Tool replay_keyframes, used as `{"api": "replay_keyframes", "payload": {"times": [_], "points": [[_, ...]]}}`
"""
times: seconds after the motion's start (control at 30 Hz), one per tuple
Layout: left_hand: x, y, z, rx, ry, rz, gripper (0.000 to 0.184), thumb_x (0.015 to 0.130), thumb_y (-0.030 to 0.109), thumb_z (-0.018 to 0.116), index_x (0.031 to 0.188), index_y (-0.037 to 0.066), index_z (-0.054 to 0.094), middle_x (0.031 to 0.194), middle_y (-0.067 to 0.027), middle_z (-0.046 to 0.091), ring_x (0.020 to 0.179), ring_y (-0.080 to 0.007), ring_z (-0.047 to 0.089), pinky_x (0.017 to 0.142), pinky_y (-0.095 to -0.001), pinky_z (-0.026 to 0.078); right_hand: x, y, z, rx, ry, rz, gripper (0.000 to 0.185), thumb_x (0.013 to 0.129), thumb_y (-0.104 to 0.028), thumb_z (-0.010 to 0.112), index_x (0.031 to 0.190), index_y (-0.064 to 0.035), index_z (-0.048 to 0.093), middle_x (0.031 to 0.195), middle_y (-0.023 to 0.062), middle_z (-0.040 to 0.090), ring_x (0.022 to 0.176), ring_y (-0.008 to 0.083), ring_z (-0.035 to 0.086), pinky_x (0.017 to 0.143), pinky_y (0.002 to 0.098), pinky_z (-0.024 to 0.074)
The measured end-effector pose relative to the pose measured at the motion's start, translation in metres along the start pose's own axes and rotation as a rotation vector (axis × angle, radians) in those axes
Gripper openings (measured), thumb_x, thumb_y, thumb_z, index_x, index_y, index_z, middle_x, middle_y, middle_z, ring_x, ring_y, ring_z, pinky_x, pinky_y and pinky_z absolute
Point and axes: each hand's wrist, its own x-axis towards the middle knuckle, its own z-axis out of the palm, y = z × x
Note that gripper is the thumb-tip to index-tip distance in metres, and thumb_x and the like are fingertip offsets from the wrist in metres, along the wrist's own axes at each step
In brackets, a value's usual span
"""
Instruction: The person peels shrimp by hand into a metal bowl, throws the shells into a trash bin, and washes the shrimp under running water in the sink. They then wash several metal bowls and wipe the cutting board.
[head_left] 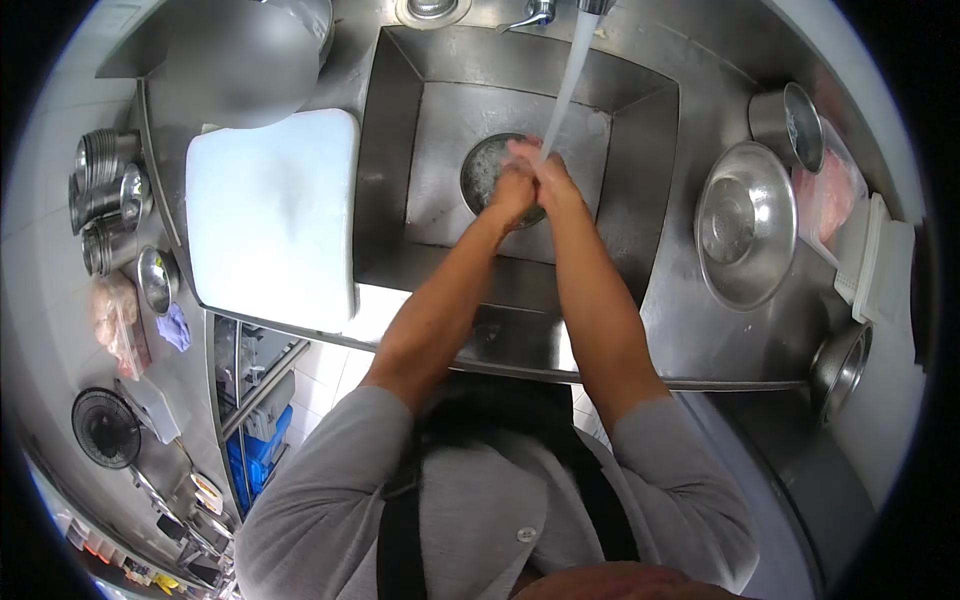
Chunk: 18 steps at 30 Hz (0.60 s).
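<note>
My left hand (pixel 516 188) and my right hand (pixel 556 180) are pressed against each other low in the steel sink (pixel 440 110). A stream of water (pixel 573 80) from the tap (pixel 594 5) falls onto them. Water and motion blur the fingers, so their closure is unclear, and no held object shows. Directly beneath the hands is a round, dark-rimmed shape (pixel 478 178) with bubbly water in it; whether it is a bowl or the drain recess, I cannot tell.
A white cutting board (pixel 270 220) lies left of the sink. On the right stand a wide steel bowl (pixel 770 235), a steel pot (pixel 775 125) and a bag of pink food (pixel 825 195). Stacked steel containers (pixel 105 155) line the far left counter.
</note>
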Motion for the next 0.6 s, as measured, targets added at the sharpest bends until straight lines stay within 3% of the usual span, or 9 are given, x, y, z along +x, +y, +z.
{"api": "replay_keyframes", "payload": {"times": [0.03, 0.1, 0.17, 0.27, 0.33, 0.43, 0.47, 0.57, 0.6], "points": [[-0.015, 0.020, -0.013, -0.170, -0.073, -0.036, 0.031, 0.095, 0.020, 0.053, 0.114, -0.003, 0.063, 0.105, -0.0126, 0.068, 0.088, -0.0240, 0.061, 0.080, -0.0352, 0.050, 0.014, 0.007, -0.002, 0.103, 0.023, -0.034, 0.039, 0.084, -0.009, 0.073, 0.117, 0.0002, 0.054, 0.095, 0.0101, 0.061, 0.088, 0.0234, 0.064, 0.076, 0.0337, 0.0552], [-0.032, 0.038, -0.046, -0.272, -0.213, -0.076, 0.030, 0.095, 0.014, 0.056, 0.122, 0.001, 0.059, 0.109, -0.0121, 0.065, 0.105, -0.0220, 0.063, 0.092, -0.0387, 0.051, 0.038, 0.014, -0.001, 0.324, 0.074, -0.108, 0.040, 0.087, -0.011, 0.071, 0.121, 0.0009, 0.054, 0.101, 0.0117, 0.063, 0.092, 0.0238, 0.065, 0.079, 0.0348, 0.0558], [-0.040, 0.047, -0.079, -0.389, -0.230, -0.064, 0.032, 0.095, 0.010, 0.056, 0.125, 0.001, 0.057, 0.115, -0.0134, 0.064, 0.106, -0.0233, 0.063, 0.091, -0.0421, 0.052, 0.033, -0.008, 0.010, 0.159, -0.155, -0.248, 0.060, 0.086, -0.011, 0.072, 0.136, 0.0034, 0.042, 0.127, 0.0189, 0.053, 0.107, 0.0321, 0.062, 0.090, 0.0417, 0.0530], [-0.027, 0.010, -0.114, -0.110, 0.127, -0.218, 0.041, 0.094, 0.019, 0.060, 0.131, 0.002, 0.053, 0.122, -0.0159, 0.060, 0.103, -0.0274, 0.063, 0.088, -0.0415, 0.054, 0.002, -0.069, 0.044, 0.089, -0.382, -0.395, 0.067, 0.087, -0.009, 0.069, 0.143, 0.0035, 0.036, 0.149, 0.0211, 0.040, 0.126, 0.0371, 0.052, 0.105, 0.0468, 0.0444], [-0.017, 0.000, -0.122, 0.117, 0.264, -0.395, 0.045, 0.093, 0.023, 0.062, 0.132, 0.003, 0.052, 0.125, -0.0165, 0.058, 0.103, -0.0294, 0.063, 0.087, -0.0428, 0.054, -0.004, -0.103, 0.069, 0.311, -0.533, -0.372, 0.065, 0.089, -0.004, 0.064, 0.146, 0.0024, 0.033, 0.153, 0.0200, 0.034, 0.133, 0.0355, 0.045, 0.110, 0.0477, 0.0393], [0.003, -0.037, -0.127, 0.265, 0.106, -0.504, 0.048, 0.092, 0.027, 0.064, 0.132, 0.002, 0.051, 0.122, -0.0165, 0.058, 0.103, -0.0315, 0.063, 0.084, -0.0445, 0.054, -0.022, -0.132, 0.093, 0.450, -0.535, -0.369, 0.056, 0.091, -0.001, 0.060, 0.143, 0.0001, 0.038, 0.147, 0.0164, 0.039, 0.129, 0.0328, 0.048, 0.105, 0.0466, 0.0428], [0.008, -0.051, -0.129, 0.333, 0.044, -0.461, 0.048, 0.091, 0.026, 0.062, 0.128, -0.004, 0.054, 0.114, -0.0191, 0.062, 0.090, -0.0297, 0.064, 0.074, -0.0450, 0.057, -0.024, -0.137, 0.094, 0.452, -0.537, -0.368, 0.057, 0.091, 0.000, 0.059, 0.143, 0.0000, 0.037, 0.149, 0.0161, 0.037, 0.129, 0.0325, 0.049, 0.105, 0.0462, 0.0432], [-0.003, -0.048, -0.114, 0.313, 0.042, -0.548, 0.044, 0.092, 0.025, 0.061, 0.123, -0.006, 0.056, 0.117, -0.0209, 0.061, 0.093, -0.0313, 0.064, 0.071, -0.0460, 0.058, -0.036, -0.141, 0.086, 0.344, -0.491, -0.415, 0.057, 0.092, 0.001, 0.056, 0.145, 0.0013, 0.036, 0.151, 0.0163, 0.036, 0.130, 0.0318, 0.048, 0.106, 0.0450, 0.0427], [-0.009, -0.045, -0.109, 0.301, 0.097, -0.483, 0.038, 0.090, 0.026, 0.062, 0.111, -0.007, 0.063, 0.102, -0.0204, 0.066, 0.084, -0.0289, 0.067, 0.067, -0.0416, 0.057, -0.043, -0.137, 0.082, 0.234, -0.448, -0.475, 0.055, 0.092, 0.001, 0.054, 0.144, 0.0028, 0.036, 0.149, 0.0174, 0.039, 0.131, 0.0316, 0.047, 0.108, 0.0444, 0.0415]]}}
